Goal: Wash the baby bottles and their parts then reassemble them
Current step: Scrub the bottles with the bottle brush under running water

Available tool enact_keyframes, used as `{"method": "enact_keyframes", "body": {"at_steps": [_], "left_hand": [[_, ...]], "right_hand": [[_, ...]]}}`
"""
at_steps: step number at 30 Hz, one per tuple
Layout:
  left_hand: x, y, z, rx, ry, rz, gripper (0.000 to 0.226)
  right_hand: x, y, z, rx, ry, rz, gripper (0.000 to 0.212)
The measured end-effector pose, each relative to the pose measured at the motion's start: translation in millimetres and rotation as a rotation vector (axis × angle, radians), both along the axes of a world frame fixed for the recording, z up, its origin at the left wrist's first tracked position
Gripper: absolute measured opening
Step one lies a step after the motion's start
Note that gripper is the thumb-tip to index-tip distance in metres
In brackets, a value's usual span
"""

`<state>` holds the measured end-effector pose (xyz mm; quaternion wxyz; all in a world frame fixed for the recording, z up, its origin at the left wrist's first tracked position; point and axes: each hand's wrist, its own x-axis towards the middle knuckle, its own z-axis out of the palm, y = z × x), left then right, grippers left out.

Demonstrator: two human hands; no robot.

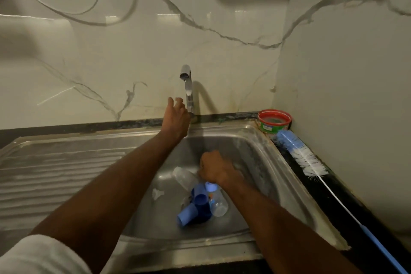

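In the steel sink basin [255, 162] lie two clear baby bottles: one [183, 177] lies on its side, the other [219, 206] has a light blue collar. Beside them sit blue caps [189, 216] and a dark blue collar [196, 191]. A clear nipple [158, 193] lies apart to the left. My right hand [216, 169] is down in the basin, fingers curled at the neck end of the lying bottle; the grip itself is hidden. My left hand [175, 115] reaches up beside the tap [188, 87], fingers spread, close to its stem. No water runs.
A ribbed drainboard [55, 162] extends left of the basin. On the dark counter at the right lies a bottle brush [303, 157] with a long blue handle [378, 249]. A red-rimmed tub [274, 121] stands in the back corner. Marble-patterned walls close in behind and right.
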<state>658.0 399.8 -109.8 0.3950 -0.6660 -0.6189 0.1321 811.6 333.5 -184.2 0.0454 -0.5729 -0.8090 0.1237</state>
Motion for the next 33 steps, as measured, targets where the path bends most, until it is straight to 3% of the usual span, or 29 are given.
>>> {"method": "enact_keyframes", "body": {"at_steps": [3, 8, 11, 14, 19, 21, 24, 27, 30, 31, 33], "left_hand": [[-6.9, -2.5, -22.6, -0.030, -0.291, 0.051, 0.055], [-16.7, -17.2, -51.5, -0.018, -0.691, 0.040, 0.103], [-17.3, -37.3, -76.1, 0.001, -0.885, 0.032, 0.087], [-20.7, -58.8, -103.9, -0.079, -0.876, -0.033, 0.059], [-27.2, -63.3, -113.7, -0.005, -0.641, -0.207, 0.061], [-24.5, -58.3, -122.3, -0.184, -0.577, -0.242, 0.062], [-18.6, -54.0, -137.3, -0.537, -0.318, -0.205, 0.067], [-15.3, -47.1, -143.8, -0.590, -0.263, -0.191, 0.057], [-15.7, -40.7, -144.3, -0.574, -0.353, -0.162, 0.062], [-18.2, -38.9, -143.1, -0.564, -0.482, -0.147, 0.063], [-19.0, -38.3, -133.9, -0.503, -0.948, -0.164, 0.063]], "right_hand": [[-0.6, -2.5, 3.2, -0.017, -0.001, -0.012, 0.022], [2.0, -5.3, 7.3, -0.035, 0.043, -0.052, 0.018], [8.0, -8.8, 12.5, -0.017, 0.056, -0.085, 0.020], [18.5, -11.8, 22.3, 0.046, 0.032, -0.089, 0.017], [60.4, -25.7, 50.0, 0.165, -0.079, -0.155, 0.027], [83.9, -33.7, 59.0, 0.214, -0.078, -0.228, 0.026], [114.8, -43.4, 66.8, 0.250, -0.047, -0.335, 0.021], [136.3, -54.2, 65.2, 0.356, 0.073, -0.434, 0.021], [147.2, -59.7, 65.6, 0.432, 0.144, -0.509, 0.018], [148.8, -60.2, 68.2, 0.427, 0.143, -0.535, 0.018], [149.7, -61.2, 73.9, 0.412, 0.125, -0.581, 0.022]]}}
